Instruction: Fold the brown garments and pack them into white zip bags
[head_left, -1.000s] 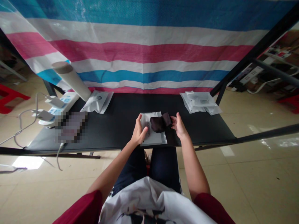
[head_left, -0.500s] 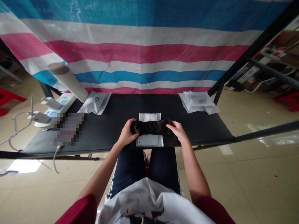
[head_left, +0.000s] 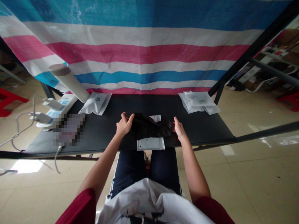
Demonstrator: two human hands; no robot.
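Centrally, on the black worktop [head_left: 105, 137]: one dark crumpled fabric piece [head_left: 149, 127] lying over a white plastic bag [head_left: 150, 143], printing unreadable. Left hand [head_left: 124, 125], fingers spread, touches the fabric's edge; right hand [head_left: 179, 129], partly open, touches its far end.

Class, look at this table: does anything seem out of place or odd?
A pale tube stands tilted at the far left corner of the table, by the power strip, unlike the flat white packets nearby.

Black cloth [head_left: 149, 127] between left hand [head_left: 124, 125], right hand [head_left: 179, 130]; gap rightward to plastic bags [head_left: 198, 102].
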